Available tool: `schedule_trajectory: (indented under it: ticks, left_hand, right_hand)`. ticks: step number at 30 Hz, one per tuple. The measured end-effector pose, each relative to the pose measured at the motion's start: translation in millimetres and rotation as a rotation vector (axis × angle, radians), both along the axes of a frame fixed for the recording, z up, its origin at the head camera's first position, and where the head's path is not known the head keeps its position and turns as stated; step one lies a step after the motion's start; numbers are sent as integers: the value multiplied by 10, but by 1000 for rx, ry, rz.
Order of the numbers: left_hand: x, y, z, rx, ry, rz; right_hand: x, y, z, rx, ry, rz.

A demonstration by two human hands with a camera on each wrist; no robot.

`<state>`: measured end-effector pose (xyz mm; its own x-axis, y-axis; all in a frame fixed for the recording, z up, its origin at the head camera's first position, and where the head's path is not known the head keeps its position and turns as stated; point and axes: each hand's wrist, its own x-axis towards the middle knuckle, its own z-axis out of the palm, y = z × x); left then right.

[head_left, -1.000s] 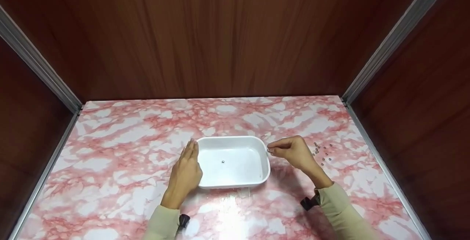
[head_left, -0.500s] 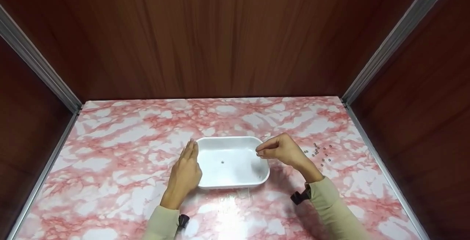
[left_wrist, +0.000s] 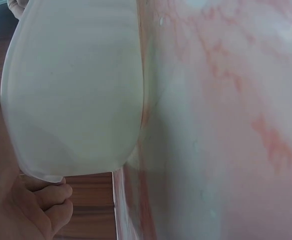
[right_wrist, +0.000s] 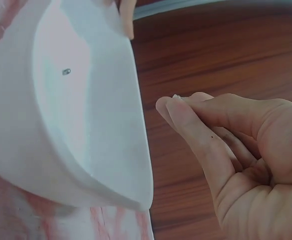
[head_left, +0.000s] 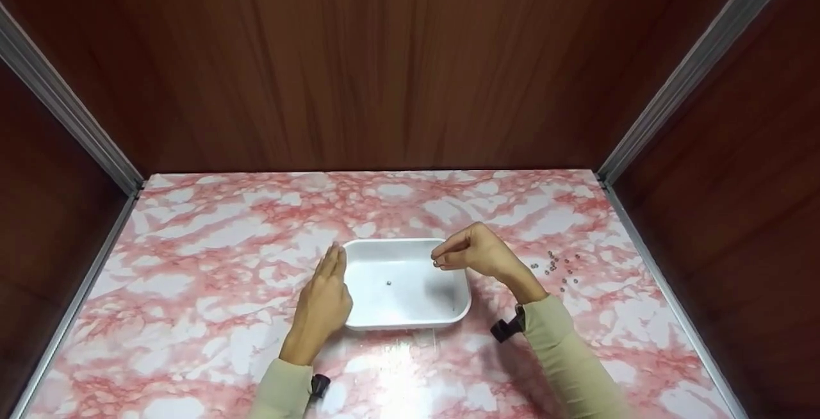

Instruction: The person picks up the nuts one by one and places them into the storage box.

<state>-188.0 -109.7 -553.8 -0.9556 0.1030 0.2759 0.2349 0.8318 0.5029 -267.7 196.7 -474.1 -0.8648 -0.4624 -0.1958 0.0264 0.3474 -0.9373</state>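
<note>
A white rectangular tray (head_left: 410,310) lies on the table, with one small metal nut (head_left: 388,283) on its floor. My left hand (head_left: 322,300) rests against the tray's left side with fingers straight; the left wrist view shows the tray wall (left_wrist: 81,85) close beside that hand (left_wrist: 16,195). Above the right part of the tray, my right hand (head_left: 479,254) pinches another small nut (head_left: 436,263) between thumb and fingertips. In the right wrist view the fingers of this hand (right_wrist: 235,145) mostly hide that nut, while the nut in the tray (right_wrist: 66,72) shows plainly.
Several small metal nuts (head_left: 552,268) lie scattered on the table to the right of the tray. The red-and-white marbled table (head_left: 211,265) is bounded by brown wood panels (head_left: 384,86) at the back and sides, with grey metal rails (head_left: 698,54) at the corners.
My right hand has moved left with the pinched nut, from the tray's right rim to over its inside. My left hand and the tray stay in place.
</note>
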Motion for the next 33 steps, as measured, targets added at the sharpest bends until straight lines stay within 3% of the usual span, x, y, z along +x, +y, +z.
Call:
schedule_trajectory:
  ticks: [12, 18, 33]
  left_hand:
    - [0, -7, -16, -4, -13, 8]
    - [5, -11, -14, 11, 4, -20]
    - [-7, -1, -6, 1, -20, 14]
  right_hand:
    - [-112, -185, -28, -14, 35, 32]
    - [-188, -286, -38, 1, 54, 48]
    - [-290, -604, -110, 177, 203, 117]
